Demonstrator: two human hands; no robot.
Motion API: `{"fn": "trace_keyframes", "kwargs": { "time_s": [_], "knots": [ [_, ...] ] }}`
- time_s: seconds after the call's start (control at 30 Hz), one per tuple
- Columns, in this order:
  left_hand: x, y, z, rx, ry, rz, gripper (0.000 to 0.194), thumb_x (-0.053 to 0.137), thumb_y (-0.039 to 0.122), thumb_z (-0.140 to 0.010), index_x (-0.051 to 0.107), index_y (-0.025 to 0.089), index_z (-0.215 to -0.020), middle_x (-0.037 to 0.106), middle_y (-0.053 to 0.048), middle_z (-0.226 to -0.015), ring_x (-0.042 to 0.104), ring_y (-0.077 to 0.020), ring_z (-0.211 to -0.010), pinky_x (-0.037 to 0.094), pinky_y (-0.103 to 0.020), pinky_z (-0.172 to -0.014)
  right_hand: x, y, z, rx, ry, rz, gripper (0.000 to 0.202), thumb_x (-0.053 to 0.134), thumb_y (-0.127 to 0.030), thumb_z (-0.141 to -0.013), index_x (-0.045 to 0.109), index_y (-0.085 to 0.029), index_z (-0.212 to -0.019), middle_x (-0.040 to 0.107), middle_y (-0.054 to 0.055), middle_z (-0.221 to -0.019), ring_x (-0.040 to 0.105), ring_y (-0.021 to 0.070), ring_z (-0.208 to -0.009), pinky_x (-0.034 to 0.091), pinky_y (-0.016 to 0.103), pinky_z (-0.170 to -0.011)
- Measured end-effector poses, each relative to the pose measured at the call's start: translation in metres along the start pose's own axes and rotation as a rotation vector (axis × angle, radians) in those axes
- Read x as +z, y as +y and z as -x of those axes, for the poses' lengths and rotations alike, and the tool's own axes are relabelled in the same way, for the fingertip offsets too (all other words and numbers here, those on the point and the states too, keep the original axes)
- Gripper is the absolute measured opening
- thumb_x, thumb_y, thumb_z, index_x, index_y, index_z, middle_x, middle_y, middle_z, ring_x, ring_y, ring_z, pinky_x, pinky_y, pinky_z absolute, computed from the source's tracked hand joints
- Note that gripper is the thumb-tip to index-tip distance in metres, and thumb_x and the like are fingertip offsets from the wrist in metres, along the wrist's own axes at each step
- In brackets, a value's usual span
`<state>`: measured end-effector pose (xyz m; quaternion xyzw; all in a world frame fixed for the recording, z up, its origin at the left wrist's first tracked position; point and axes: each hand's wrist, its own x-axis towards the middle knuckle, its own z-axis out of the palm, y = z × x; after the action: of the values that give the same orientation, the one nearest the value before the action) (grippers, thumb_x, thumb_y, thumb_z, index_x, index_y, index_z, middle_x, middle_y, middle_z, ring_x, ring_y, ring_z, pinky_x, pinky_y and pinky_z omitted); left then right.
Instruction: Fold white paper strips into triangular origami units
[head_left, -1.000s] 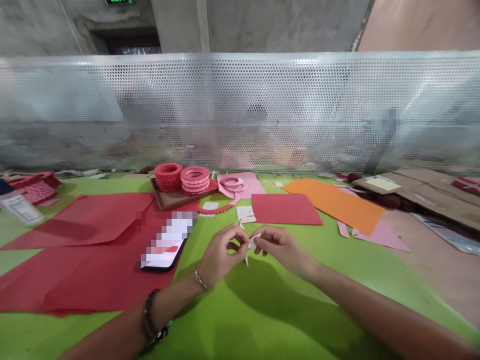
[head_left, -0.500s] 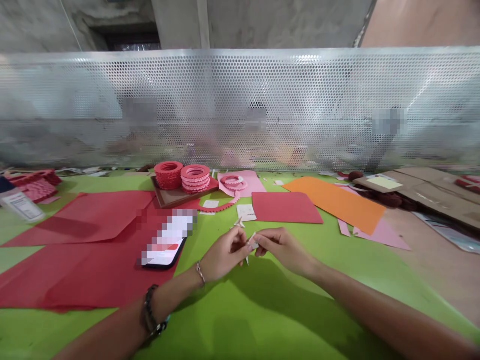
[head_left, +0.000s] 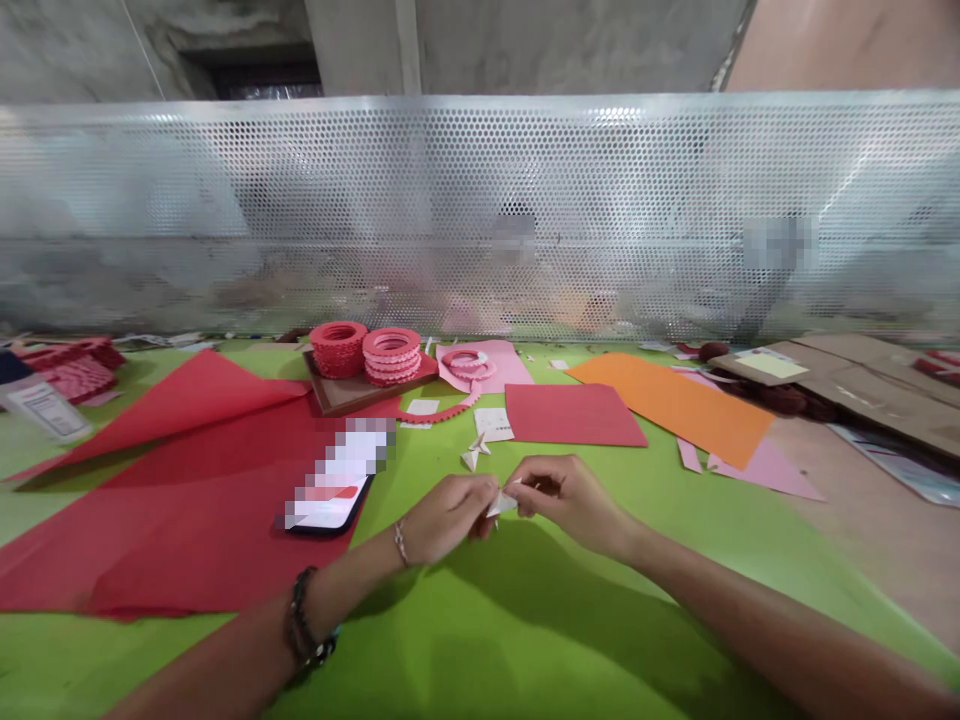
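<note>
Between my two hands, just above the green table, is a small folded piece of white paper (head_left: 502, 503). My left hand (head_left: 450, 518) pinches its left side, fingers closed. On the other side my right hand (head_left: 559, 500) grips its edge between thumb and curled fingers. Some of the fingertips are hidden behind the paper and the knuckles. Just beyond my left hand lie small pointed folded paper pieces (head_left: 476, 452). Past them is a white paper slip with print (head_left: 493, 425), beside a red paper sheet (head_left: 575, 415).
A phone (head_left: 337, 480) rests on large red sheets (head_left: 187, 540) at the left. Stacks of red and pink scalloped paper rings (head_left: 391, 355) stand on a brown tray (head_left: 337, 400). Orange paper (head_left: 675, 410) and cardboard (head_left: 862, 385) lie at the right. A perforated metal screen (head_left: 480, 220) runs behind.
The white paper has turned and shows a wider face. My left hand has shifted slightly, uncovering the folded pieces behind it. A corner of the red sheet at the left has lifted.
</note>
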<state>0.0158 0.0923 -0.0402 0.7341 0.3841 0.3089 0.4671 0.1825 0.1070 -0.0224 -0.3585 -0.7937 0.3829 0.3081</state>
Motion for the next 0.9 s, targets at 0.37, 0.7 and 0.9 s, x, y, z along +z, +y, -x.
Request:
{"fn": "trace_keyframes", "kwargs": {
  "time_s": [0.37,0.7,0.9],
  "knots": [
    [0.0014,0.0044,-0.0005,0.062,-0.054,-0.057,0.034,0.035,0.033,-0.085,0.060,0.011,-0.075,0.064,-0.006,-0.070,0.051,-0.0097,-0.050,0.041,-0.020,-0.050,0.0017,-0.0020,0.0002,-0.055,0.052,0.042,0.020,0.049,-0.023,-0.078,0.051,-0.016,-0.060,0.049,-0.002,-0.053,0.045,0.0088,-0.047,0.036,0.021,-0.045],
    [0.0011,0.0037,0.0010,0.019,0.076,-0.109,0.036,0.044,0.035,-0.081,0.057,0.013,-0.055,0.057,0.000,-0.048,0.048,-0.0080,-0.037,0.036,-0.017,-0.041,0.0020,-0.0002,0.0013,-0.144,0.051,0.187,0.028,0.048,-0.037,-0.080,0.054,-0.016,-0.062,0.055,0.002,-0.058,0.048,0.0109,-0.050,0.038,0.023,-0.046],
    [0.0056,0.0026,-0.0004,0.025,0.065,-0.080,0.033,0.037,0.037,-0.084,0.055,0.013,-0.068,0.061,-0.002,-0.057,0.051,-0.0085,-0.041,0.041,-0.018,-0.044,0.0010,0.0034,0.0044,-0.262,0.075,0.323,0.030,0.040,-0.034,-0.085,0.058,-0.018,-0.067,0.057,0.005,-0.065,0.051,0.0140,-0.058,0.039,0.026,-0.053]
  ]
}}
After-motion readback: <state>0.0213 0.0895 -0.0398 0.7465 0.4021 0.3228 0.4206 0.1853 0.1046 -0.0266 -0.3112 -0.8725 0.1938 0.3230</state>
